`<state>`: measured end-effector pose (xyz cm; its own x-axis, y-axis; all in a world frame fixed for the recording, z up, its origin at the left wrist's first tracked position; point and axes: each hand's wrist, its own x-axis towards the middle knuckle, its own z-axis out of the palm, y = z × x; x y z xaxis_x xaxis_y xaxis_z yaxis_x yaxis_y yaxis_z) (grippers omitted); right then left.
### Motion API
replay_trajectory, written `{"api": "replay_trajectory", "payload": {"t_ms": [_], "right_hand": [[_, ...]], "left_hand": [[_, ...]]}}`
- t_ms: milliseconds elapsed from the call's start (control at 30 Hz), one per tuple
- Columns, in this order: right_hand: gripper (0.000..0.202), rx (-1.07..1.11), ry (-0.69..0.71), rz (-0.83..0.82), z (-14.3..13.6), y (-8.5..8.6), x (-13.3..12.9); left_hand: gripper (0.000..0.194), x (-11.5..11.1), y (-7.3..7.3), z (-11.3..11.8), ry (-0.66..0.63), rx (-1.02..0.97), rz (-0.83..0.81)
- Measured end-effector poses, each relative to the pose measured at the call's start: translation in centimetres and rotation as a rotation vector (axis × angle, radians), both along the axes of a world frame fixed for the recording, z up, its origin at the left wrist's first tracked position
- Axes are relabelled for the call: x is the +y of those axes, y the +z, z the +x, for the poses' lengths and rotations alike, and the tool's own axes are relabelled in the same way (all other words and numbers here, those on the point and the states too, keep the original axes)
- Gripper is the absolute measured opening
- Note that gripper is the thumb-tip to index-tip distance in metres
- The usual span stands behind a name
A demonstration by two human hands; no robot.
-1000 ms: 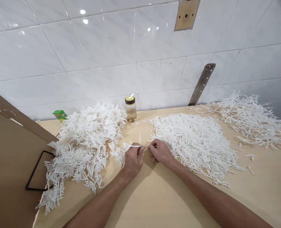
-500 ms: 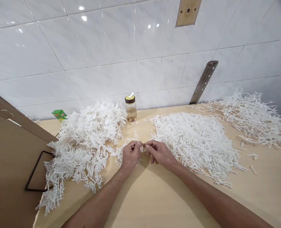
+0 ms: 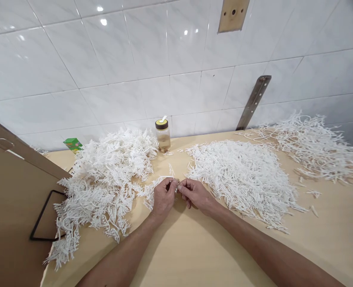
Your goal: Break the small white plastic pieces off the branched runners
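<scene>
Bright glare spots dot the tiled wall (image 3: 152, 59)

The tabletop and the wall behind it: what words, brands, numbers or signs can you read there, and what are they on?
None can be read.
Green box: coloured print, too small and blurred to read.
Jar: no lettering that I can make out.
Wall plate: no lettering visible.
White strands: no writing visible.

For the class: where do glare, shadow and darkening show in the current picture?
Head view throughout: bright glare spots on the wall tiles; soft shadows on the table below the left hand and right hand; upper-right corner darkened; detail between the hands too small to read.
</scene>
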<state>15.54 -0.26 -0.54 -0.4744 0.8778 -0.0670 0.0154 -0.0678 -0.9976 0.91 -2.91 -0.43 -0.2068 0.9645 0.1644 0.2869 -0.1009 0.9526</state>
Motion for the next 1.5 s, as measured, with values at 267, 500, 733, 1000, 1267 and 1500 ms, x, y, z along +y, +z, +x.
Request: {"api": "replay_trajectory", "payload": {"t_ms": [267,500,733,1000,1267,1500], "right_hand": [[0.020,-0.142,-0.056,0.187,-0.4,-0.3,-0.6],[0.003,-0.307,-0.167,0.640,-0.7,-1.5,-0.5],[0.013,-0.359,-0.144,0.932,-0.9,-1.5,-0.9],[0.013,-0.272,-0.237,0.863,-0.4,-0.9,-0.9],[0.008,-0.511,-0.475,0.646,1.8,-0.7,1.9],[0.028,-0.227,-0.102,0.195,0.6,0.4,0.2]], "left_hand": [[0.035,0.1,0.0,0.0,0.019,-0.001,-0.017],[0.037,0.1,-0.1,-0.1,0.025,0.053,0.002],[0.036,0.8,-0.6,-0.5,0.023,0.016,-0.012],[0.039,1.3,0.2,-0.9,0.063,-0.310,-0.105],[0.042,1.1,0.5,-0.5,0.055,-0.422,-0.111],[0.039,0.9,0.5,-0.4,0.018,-0.312,-0.090]]}}
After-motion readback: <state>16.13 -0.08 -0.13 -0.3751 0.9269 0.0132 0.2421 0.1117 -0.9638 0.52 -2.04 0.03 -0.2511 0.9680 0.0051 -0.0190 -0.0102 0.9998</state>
